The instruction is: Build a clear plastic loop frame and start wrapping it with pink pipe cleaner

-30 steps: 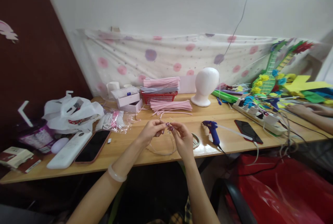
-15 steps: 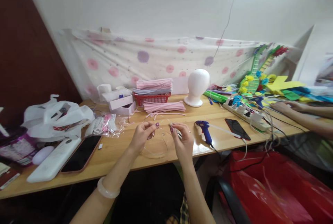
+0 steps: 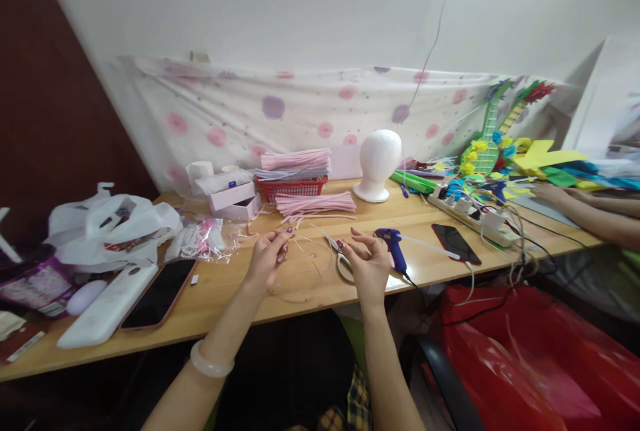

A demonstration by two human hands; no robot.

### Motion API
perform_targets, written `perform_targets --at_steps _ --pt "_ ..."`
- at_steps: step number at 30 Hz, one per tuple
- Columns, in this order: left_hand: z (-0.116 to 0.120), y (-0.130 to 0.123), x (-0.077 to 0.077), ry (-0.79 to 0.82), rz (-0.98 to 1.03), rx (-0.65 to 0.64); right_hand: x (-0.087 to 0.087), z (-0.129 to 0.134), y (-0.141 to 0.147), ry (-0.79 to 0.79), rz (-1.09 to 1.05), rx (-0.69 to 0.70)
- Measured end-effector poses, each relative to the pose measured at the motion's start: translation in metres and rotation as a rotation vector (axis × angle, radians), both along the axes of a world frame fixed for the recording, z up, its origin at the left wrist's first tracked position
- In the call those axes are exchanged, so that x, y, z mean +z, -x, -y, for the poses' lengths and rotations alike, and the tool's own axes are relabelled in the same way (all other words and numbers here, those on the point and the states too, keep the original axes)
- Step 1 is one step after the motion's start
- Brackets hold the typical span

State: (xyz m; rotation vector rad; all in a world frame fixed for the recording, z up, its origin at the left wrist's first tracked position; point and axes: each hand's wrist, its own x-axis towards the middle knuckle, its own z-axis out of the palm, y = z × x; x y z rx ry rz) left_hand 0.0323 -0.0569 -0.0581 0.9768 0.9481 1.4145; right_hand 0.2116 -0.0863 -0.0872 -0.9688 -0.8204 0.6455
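Observation:
My left hand [image 3: 269, 259] is closed, thumb and forefinger pinching a thin clear line [image 3: 311, 261] that curves in loose loops over the table between my hands. My right hand [image 3: 369, 267] hovers above a pair of scissors [image 3: 345, 268] with light handles, its thumb and forefinger apart. Whether a fine strand lies against its other fingers is too small to make out. The scissors rest on the table, partly covered by this hand. Close by on the right lies a blue glue gun [image 3: 395, 249] with a clear glue stick in its back.
A white foam head [image 3: 380, 161] stands behind my hands, beside pink pipe cleaners [image 3: 316, 204] and a red basket [image 3: 291, 189]. Phones [image 3: 159, 294], plastic bags [image 3: 110, 227] and a power strip [image 3: 473, 221] flank the work area. A co-worker's arms [image 3: 590, 211] reach in at right.
My hands have moved apart: the left slightly left, the right to the right with its fingers spreading. More of the scissors shows now. The co-worker's hands have shifted right.

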Motion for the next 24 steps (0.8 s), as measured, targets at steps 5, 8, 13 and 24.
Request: perform_targets --at_steps 5,8,13,24 --pt "0.0 -0.003 0.0 -0.011 0.003 0.007 0.002 -0.001 0.004 0.129 0.063 -0.001" --pt "0.0 -0.005 0.002 -0.025 -0.008 -0.001 0.007 0.006 0.0 0.174 0.219 -0.013" --pt "0.003 -0.002 0.002 -0.026 -0.015 0.031 0.039 0.058 -0.037 0.096 0.662 0.223" --pt "0.006 -0.002 0.001 0.002 0.012 0.06 0.069 0.044 -0.031 -0.234 0.376 -0.093"
